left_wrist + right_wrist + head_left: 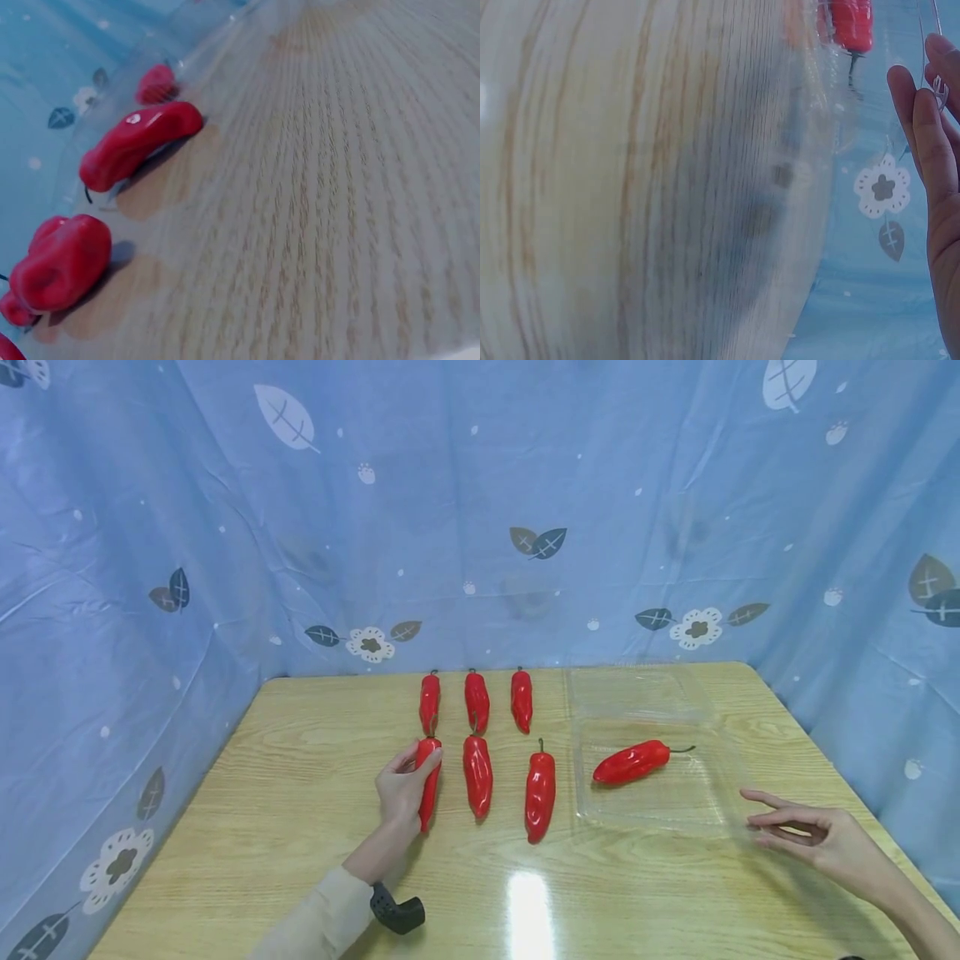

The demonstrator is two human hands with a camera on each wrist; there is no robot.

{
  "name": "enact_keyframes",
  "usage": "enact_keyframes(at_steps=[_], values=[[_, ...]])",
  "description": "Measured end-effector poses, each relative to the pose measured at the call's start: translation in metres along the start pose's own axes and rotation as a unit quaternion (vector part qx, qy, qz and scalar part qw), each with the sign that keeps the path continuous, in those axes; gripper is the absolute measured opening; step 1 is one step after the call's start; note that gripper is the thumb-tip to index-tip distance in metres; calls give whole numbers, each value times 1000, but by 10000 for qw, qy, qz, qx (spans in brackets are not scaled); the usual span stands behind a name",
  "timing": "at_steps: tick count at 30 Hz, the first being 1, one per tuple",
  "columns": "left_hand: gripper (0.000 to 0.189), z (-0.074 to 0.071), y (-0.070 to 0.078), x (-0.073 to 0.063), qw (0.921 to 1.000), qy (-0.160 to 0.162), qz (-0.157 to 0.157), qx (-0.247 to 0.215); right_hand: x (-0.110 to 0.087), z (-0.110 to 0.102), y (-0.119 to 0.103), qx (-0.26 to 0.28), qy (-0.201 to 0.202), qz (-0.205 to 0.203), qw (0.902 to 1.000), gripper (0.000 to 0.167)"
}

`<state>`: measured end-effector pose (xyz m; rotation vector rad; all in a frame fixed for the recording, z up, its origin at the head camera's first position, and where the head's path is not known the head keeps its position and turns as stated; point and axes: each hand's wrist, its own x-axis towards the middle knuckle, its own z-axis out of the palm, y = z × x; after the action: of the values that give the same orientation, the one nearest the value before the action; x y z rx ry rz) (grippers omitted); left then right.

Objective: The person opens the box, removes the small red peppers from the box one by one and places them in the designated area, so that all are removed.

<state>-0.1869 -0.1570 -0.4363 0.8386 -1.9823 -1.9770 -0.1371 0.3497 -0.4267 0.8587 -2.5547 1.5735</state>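
Note:
My left hand (405, 787) grips a red pepper (431, 781) at the front left of two rows, fingers and thumb around its upper part. Beside it lie a front-middle pepper (477, 777) and a front-right pepper (540, 797), both with thin stems. On the right, a clear plastic container (652, 818) has its lid folded back and one pepper (632, 763) lying inside. My right hand (817, 839) is at the container's near right corner, pinching its clear edge between thumb and fingers. In the right wrist view, the fingers (934, 142) meet the transparent rim.
Three more peppers make up the back row: left (430, 702), middle (476, 700) and right (521, 700). The wooden table (315, 760) ends at a blue patterned curtain (450, 510). A black wrist device (397, 912) sits at the left sleeve.

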Motion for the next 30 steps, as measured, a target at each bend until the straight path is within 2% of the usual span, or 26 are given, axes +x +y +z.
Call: enact_keyframes(at_steps=[5, 9, 12, 22, 30], values=[[57, 5, -7, 4, 9998, 167, 24, 90, -1, 1, 0, -78, 20, 76, 9999, 25], [53, 9, -11, 6, 9991, 292, 265, -129, -1, 1, -1, -155, 56, 149, 9998, 24], [49, 11, -12, 7, 9985, 353, 328, -252, 0, 0, -2, -164, 63, 162, 9997, 23], [47, 16, -14, 8, 9978, 558, 335, -119, 0, 1, -2, 18, 30, 39, 10000, 25], [48, 17, -9, 7, 9986, 477, 236, -68, -1, 0, -2, -8, 19, 83, 10000, 24]])
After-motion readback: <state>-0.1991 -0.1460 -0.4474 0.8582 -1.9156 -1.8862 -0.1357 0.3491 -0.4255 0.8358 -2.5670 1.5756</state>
